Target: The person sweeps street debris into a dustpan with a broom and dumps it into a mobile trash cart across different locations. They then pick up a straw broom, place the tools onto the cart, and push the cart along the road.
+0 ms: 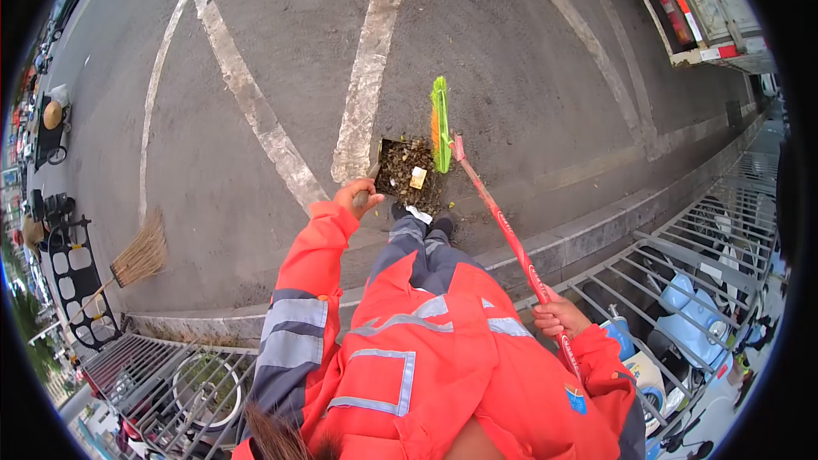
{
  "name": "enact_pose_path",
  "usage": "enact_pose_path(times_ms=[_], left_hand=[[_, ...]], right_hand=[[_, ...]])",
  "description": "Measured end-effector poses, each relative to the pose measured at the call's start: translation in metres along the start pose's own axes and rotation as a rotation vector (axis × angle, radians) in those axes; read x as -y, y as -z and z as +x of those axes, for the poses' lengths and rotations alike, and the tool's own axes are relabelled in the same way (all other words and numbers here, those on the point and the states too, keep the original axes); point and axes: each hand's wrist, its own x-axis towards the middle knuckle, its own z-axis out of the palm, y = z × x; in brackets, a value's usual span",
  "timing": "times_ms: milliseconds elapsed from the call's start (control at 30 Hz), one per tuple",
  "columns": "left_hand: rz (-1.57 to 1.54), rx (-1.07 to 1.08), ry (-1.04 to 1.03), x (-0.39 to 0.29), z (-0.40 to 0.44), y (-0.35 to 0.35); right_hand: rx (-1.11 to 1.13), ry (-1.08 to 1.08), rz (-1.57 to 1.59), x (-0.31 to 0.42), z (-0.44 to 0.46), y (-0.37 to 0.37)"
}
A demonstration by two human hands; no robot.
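Grey asphalt [281, 43] with worn white lines [371, 60] spreads ahead of the 2 hands in the head view. Left hand [356, 198] is closed around the short handle of a dustpan [381, 152], which sits just ahead of it. Dry leaf litter [407, 156] lies at the pan, with 1 whitish-yellow paper scrap [418, 177] on top; how much is inside, I cannot tell. Right hand [561, 315] is wrapped around the red shaft of a broom [503, 221]; its green head [440, 128], with orange bristles, stands upright beside the litter, ahead and left of that hand. Well left of the left hand is a straw broom [141, 251]; right of the right hand, a metal railing [694, 264].
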Motion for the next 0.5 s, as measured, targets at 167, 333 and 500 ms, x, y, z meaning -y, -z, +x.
enact_pose_path(times_ms=[167,333,500], left_hand=[[-0.027,0.012,0.036,0.0,0.001,-0.006],[-0.003,0.051,0.038,0.027,0.007,-0.01],[0.135,0.172,-0.096,0.06,0.028,-0.033]], right_hand=[[-0.124,0.079,-0.257,0.027,0.007,0.007],[-0.248,0.143,-0.389,0.005,0.011,0.026],[-0.469,0.151,-0.667,0.009,0.038,0.007]])
